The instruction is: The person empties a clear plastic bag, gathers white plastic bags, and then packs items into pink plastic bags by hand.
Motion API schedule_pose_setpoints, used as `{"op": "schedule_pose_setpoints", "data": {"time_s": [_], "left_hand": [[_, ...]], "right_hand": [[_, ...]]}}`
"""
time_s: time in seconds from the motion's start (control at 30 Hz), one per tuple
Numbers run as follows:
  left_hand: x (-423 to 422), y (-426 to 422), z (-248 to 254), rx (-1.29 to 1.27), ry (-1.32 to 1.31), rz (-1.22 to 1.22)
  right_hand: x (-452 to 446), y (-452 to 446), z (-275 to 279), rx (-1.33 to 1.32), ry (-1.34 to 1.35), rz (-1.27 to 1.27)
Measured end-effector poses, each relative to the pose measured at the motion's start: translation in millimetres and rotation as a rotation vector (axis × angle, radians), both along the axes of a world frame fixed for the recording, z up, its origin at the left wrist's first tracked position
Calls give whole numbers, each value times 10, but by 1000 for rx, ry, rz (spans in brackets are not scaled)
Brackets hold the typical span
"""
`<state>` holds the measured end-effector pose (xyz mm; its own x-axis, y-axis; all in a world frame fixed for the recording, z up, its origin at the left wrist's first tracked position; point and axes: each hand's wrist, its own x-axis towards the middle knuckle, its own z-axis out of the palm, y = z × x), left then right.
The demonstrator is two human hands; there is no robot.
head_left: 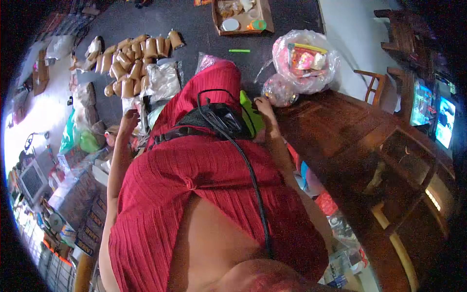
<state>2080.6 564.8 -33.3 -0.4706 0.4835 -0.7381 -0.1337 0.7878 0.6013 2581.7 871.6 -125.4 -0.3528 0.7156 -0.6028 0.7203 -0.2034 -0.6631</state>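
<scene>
My left hand (pixel 129 121), at ten o'clock, is loosely bent near the pale plastic (pixel 163 80); I cannot tell if it holds anything. My right hand (pixel 264 107), at one o'clock, curls beside the green item (pixel 251 118), its grip unclear. A stray knuckle could nudge the clear bag (pixel 280 91) just beyond; the looped black cable (pixel 250 170) could snag my wrist. The black pouch (pixel 224 118) seems to hide the green item's inner edge.

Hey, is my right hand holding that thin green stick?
No, the green stick lies on the dark surface, apart from your right hand.
</scene>
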Motion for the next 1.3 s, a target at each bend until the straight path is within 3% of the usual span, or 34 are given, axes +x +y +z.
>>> {"op": "schedule_pose_setpoints", "data": {"time_s": [0.03,0.1,0.13,0.17,0.23,0.27,0.3,0.37,0.4,0.47,0.53,0.57,0.63,0.7,0.73,0.77,0.83,0.87,0.93,0.97,1.03,1.07,1.1,1.2,1.27,1.3], "left_hand": [[127,127,116,-19,34,9],[54,-90,-287,83,-178,137],[176,-109,-332,102,-116,127],[95,-292,-661,-52,65,-163],[389,-408,-696,84,-154,104],[423,-409,-724,197,-554,363],[583,-436,-745,-133,-226,178],[873,-280,-745,-267,-187,180],[1025,-162,-730,-269,-187,228],[1265,97,-662,-349,265,-673],[1476,828,-215,-656,-283,128],[1599,618,-521,-335,-244,-89],[1912,372,-881,-22,-197,-257],[2157,530,-935,-462,-95,-201],[2218,644,-752,-401,-71,-232],[2279,772,-554,-341,-47,-262],[2252,1192,-71,-567,-74,179],[2264,1199,-101,-541,-44,227],[2175,1370,-6,-498,-87,295],[2100,1488,4,-449,-130,330],[2066,1494,-445,-328,71,231],[2036,1566,-634,-246,35,309],[1978,1656,-841,-161,1,388],[1804,1869,-1572,59,-24,468],[1634,1957,-2058,92,-12,518],[1570,1972,-2259,36,92,486]], "right_hand": [[-53,102,117,37,-102,31],[-32,329,-46,80,-168,194],[-87,413,90,-88,-48,72],[-120,458,317,-262,65,-51],[-106,487,707,-623,277,-307],[-97,550,715,-722,325,-353],[-82,612,720,-821,365,-400],[37,795,358,-555,286,118],[27,902,313,-492,286,212],[-43,1173,424,-422,369,245],[-222,1479,834,-392,507,197],[-287,1621,905,-398,536,185],[-45,2060,410,-645,237,70],[6,2454,-43,-799,57,-113],[-201,2652,83,-737,14,-108],[-502,2758,354,-752,150,-212],[-870,3008,393,-674,289,-49],[-1072,3035,433,-680,284,-15],[-1491,2964,468,-552,273,397],[-1653,2866,446,-556,278,425],[-1894,2602,338,-439,62,919],[-2037,2493,403,-274,127,1283],[-2203,2349,352,-317,-89,1546],[-2420,2021,-195,-446,-316,1753],[-2529,1856,-737,-186,-157,1449],[-2578,1794,-1025,-186,-164,1472]]}}
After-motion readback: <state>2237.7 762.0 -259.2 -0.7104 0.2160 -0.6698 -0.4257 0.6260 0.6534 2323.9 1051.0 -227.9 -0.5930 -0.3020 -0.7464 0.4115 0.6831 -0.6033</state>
